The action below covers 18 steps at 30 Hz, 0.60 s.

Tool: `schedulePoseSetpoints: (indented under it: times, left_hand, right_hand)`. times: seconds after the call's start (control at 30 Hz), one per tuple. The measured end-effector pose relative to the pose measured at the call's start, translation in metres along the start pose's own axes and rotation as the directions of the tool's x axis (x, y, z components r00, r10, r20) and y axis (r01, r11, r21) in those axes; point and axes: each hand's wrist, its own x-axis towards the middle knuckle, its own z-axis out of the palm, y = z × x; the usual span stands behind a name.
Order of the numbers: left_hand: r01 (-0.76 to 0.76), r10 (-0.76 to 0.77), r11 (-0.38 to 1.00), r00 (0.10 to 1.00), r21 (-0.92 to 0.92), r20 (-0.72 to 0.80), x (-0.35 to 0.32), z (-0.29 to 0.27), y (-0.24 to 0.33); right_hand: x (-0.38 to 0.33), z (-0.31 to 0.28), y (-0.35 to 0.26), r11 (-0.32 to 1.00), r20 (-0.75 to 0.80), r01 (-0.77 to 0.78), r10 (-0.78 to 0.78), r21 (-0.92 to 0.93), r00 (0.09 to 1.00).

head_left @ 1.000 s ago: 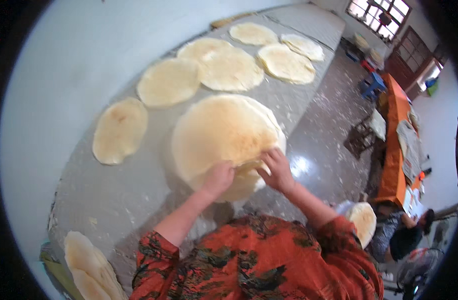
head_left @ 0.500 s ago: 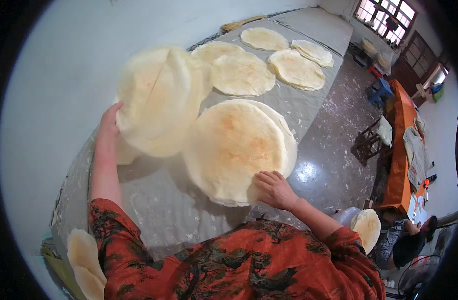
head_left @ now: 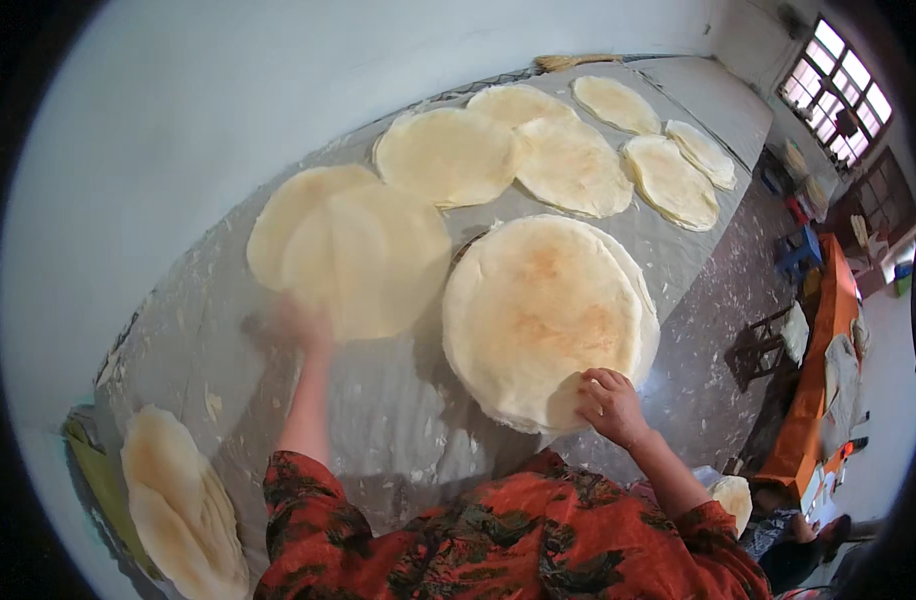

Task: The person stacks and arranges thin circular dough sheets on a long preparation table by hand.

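A thick stack of large round flatbreads, pale with browned patches on top, sits on the grey cloth-covered table in front of me. At its near right edge my right hand is closed, fingers curled and pinching the rim of the top bread. To the left lies a thin, pale flatbread pile, its left part smeared by motion. My left hand is at that pile's near edge, too blurred to show whether the fingers grip it.
Several more flatbread piles spread toward the far end of the table. Folded flatbreads stand at the lower left. A straw broom lies along the wall. Stools, an orange-covered table and another person are to the right.
The flatbreads held up by my left hand have come down onto the table at left, and that hand has moved nearer. My right hand's fingers have curled at the stack's edge. The view has shifted.
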Motion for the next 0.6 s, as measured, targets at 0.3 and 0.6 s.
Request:
schedulePoseSetpoints:
  times: [0.3, 0.6]
  left_hand:
    - [-0.539, 0.457, 0.711, 0.842, 0.451, 0.286, 0.008, 0.032, 0.001]
    - [0.372, -0.224, 0.794, 0.915, -0.482, 0.336, -0.021, -0.008, -0.041]
  right_hand:
    - [0.007, 0.011, -0.001, 0.999, -0.028, -0.034, 0.035, 0.027, 0.999]
    - [-0.024, -0.002, 0.043, 0.994, -0.198, 0.009, 0.012, 0.107, 0.98]
